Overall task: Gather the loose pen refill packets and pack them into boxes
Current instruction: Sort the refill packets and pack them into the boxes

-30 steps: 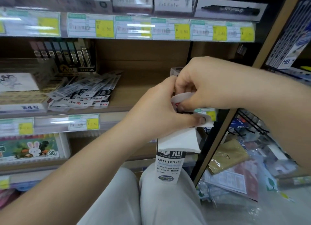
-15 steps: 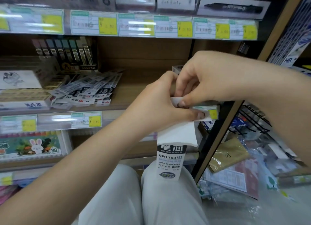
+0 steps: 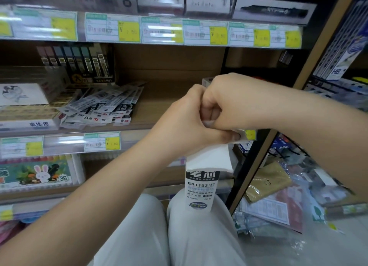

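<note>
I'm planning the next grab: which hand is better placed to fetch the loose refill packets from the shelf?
Left. The loose refill packets lie on the shelf's left side, nearer the left hand. The right hand is across the box.

Left hand (image 3: 185,124), right hand (image 3: 231,102) touching, fingers curled, gripping.

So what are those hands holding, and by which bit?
A white refill box, held at its open top end: left hand grips it, right hand pinches the flap.
</note>
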Tool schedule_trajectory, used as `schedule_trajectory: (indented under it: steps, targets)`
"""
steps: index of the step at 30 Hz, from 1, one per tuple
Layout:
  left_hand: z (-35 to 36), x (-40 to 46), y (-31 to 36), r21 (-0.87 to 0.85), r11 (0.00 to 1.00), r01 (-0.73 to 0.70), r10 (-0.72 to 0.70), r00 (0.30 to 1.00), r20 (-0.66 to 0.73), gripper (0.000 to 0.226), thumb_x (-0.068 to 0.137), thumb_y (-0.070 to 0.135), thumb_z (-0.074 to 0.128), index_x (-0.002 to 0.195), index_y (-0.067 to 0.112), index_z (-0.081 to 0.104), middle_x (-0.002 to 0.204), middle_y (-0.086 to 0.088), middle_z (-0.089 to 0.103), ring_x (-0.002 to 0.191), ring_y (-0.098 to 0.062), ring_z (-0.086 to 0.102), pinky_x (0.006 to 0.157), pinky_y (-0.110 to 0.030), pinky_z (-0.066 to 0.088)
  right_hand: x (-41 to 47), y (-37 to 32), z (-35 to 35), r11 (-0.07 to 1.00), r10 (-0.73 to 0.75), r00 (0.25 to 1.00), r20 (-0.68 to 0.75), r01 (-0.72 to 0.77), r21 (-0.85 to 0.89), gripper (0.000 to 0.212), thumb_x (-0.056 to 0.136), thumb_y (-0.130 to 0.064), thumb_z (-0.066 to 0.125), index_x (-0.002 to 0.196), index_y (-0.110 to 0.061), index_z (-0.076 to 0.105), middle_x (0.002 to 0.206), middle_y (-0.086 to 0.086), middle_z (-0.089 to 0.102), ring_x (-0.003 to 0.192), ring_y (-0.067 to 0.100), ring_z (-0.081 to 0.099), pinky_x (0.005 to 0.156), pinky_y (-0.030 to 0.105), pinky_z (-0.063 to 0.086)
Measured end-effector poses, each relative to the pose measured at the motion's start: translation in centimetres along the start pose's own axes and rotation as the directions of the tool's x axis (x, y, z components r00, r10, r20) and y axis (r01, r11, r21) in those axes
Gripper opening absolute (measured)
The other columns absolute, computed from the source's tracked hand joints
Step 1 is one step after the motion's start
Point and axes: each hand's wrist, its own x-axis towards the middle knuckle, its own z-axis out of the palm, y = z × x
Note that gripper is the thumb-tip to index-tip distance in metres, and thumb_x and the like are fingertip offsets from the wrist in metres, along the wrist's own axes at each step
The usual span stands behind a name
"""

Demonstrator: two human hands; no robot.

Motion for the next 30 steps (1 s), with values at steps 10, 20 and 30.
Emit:
schedule_trajectory:
  steps: [10, 20, 30]
  targets:
    - [0.2, 0.2, 0.5, -0.032, 0.999, 0.012, -0.010, 0.998, 0.059, 0.056, 0.048, 0.048, 0.079, 0.094, 0.032, 0.051, 0.080, 0.022, 0.061, 0.077, 0.008, 0.060, 0.069, -0.020, 0.052, 0.3, 1.3, -0.5, 0.996, -0.004, 1.000, 0.018, 0.002, 0.094, 0.021, 0.073, -0.019, 0.074, 0.059, -0.031, 0.065, 0.052, -0.012, 0.053, 0.049, -0.011, 0.048, 0.045, 0.005, 0.035]
    - [0.2, 0.2, 0.1, -0.002, 1.000, 0.009, -0.009, 0.997, 0.074, 0.057, 0.053, 0.042, 0.084, 0.096, 0.025, 0.049, 0.070, 0.020, 0.056, 0.059, 0.013, 0.050, 0.052, -0.008, 0.039, 0.5, 1.0, 0.5, 0.993, 0.033, 0.993, 0.111, -0.045, 0.108, 0.027, 0.077, -0.009, 0.066, 0.061, -0.031, 0.060, 0.059, -0.011, 0.056, 0.058, 0.006, 0.052, 0.047, 0.013, 0.038]
    - [0.1, 0.1, 0.3, -0.019, 1.000, -0.005, 0.007, 0.996, 0.090, 0.055, 0.050, 0.047, 0.079, 0.091, 0.034, 0.045, 0.072, 0.018, 0.058, 0.063, 0.009, 0.054, 0.059, -0.014, 0.045, -0.4, 1.3, 0.3, 0.984, 0.027, 0.999, 0.029, -0.032, 0.173, 0.023, 0.076, -0.020, 0.071, 0.059, -0.031, 0.061, 0.048, -0.018, 0.055, 0.050, -0.003, 0.051, 0.044, 0.008, 0.035]
